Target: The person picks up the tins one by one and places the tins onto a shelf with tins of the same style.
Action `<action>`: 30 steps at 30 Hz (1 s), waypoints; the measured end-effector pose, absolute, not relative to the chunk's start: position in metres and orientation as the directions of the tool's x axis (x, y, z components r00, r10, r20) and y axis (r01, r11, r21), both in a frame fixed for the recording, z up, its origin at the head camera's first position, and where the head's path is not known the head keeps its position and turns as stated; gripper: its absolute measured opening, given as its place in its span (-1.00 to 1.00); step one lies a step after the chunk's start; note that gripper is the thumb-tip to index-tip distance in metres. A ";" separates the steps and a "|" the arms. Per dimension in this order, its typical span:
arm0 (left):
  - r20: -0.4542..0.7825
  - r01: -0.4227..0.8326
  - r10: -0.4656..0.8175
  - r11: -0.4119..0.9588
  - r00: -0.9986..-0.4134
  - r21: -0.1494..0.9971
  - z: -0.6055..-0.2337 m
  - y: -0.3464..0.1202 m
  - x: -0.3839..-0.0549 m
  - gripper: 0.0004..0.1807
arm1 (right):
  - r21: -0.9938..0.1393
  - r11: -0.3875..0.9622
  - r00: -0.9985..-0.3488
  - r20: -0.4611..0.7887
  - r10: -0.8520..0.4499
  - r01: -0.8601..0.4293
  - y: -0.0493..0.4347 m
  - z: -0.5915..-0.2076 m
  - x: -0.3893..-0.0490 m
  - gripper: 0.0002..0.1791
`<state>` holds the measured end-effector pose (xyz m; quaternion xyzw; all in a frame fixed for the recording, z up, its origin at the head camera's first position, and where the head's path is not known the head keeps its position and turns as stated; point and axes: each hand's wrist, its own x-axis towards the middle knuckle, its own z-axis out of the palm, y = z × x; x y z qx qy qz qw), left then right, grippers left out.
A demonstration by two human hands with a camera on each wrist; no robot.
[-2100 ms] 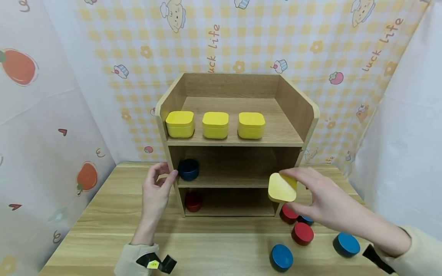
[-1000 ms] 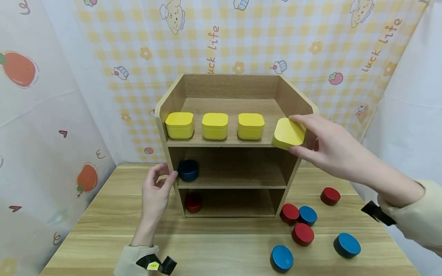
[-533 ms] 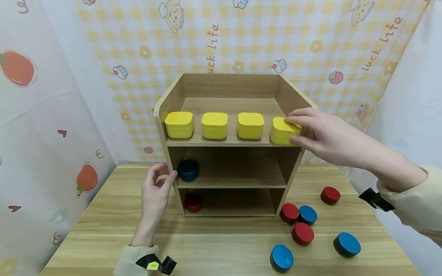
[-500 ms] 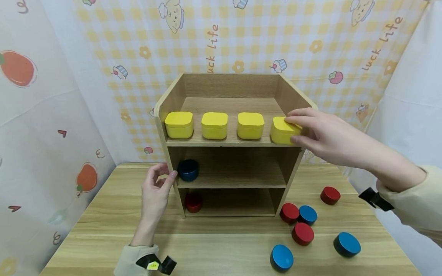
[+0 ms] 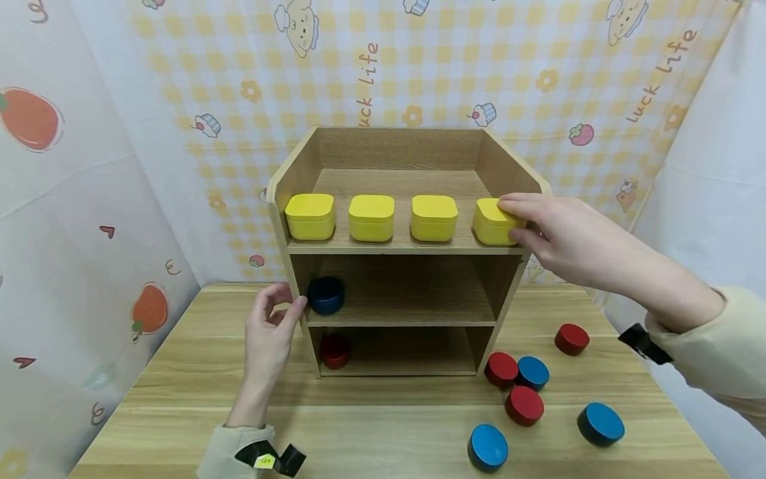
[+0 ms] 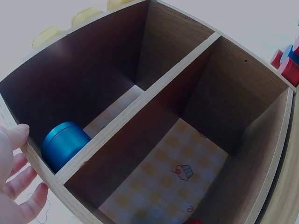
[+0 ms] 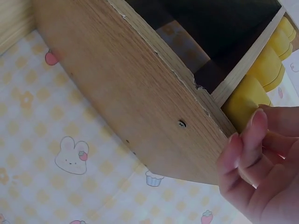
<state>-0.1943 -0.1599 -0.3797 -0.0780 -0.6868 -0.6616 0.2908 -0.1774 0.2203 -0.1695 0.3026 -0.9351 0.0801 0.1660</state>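
Note:
A wooden shelf unit (image 5: pixel 383 251) stands upright on the table. Along the front of its top board, yellow rounded-square boxes (image 5: pixel 372 218) sit in a row. My right hand (image 5: pixel 568 243) pinches the rightmost yellow box (image 5: pixel 492 223), fingers over its top and thumb at its front; its right side is hidden. In the right wrist view this box (image 7: pixel 244 100) lies close by the side panel. With thumb on the front edge and fingers along the outside, my left hand (image 5: pixel 270 339) holds the left side panel. Beside it, a blue round box (image 5: pixel 326 295) stands on the middle shelf.
A red round box (image 5: pixel 335 350) sits at the left of the bottom shelf. On the table (image 5: pixel 371 439) to the right lie several loose round boxes, red (image 5: pixel 524 406) and blue (image 5: pixel 601 424). A patterned cloth (image 5: pixel 413 66) hangs behind the shelf unit.
My right hand has lifted the yellow box from low beside the unit onto the top board's right end, then shifted it slightly back and right. The left hand has stayed in place.

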 end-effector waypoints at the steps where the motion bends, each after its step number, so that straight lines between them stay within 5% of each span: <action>1: 0.505 0.495 -0.275 0.111 -0.818 0.862 -0.380 -0.160 -0.195 -0.66 | -0.044 0.810 -0.766 0.357 -0.534 -0.585 0.220 -0.170 -0.177 -0.60; 13: 0.490 0.482 -0.281 0.103 -0.825 0.870 -0.381 -0.160 -0.195 -0.66 | 0.014 0.866 -0.808 0.354 -0.472 -0.500 0.216 -0.174 -0.175 -0.59; 19: 0.504 0.497 -0.281 0.102 -0.817 0.862 -0.379 -0.160 -0.193 -0.67 | 0.002 0.873 -0.814 0.358 -0.457 -0.489 0.214 -0.176 -0.172 -0.41; 30: 0.503 0.496 -0.272 0.097 -0.821 0.863 -0.379 -0.159 -0.194 -0.68 | 0.063 0.868 -0.751 0.473 -0.460 -0.492 0.210 -0.182 -0.157 -0.22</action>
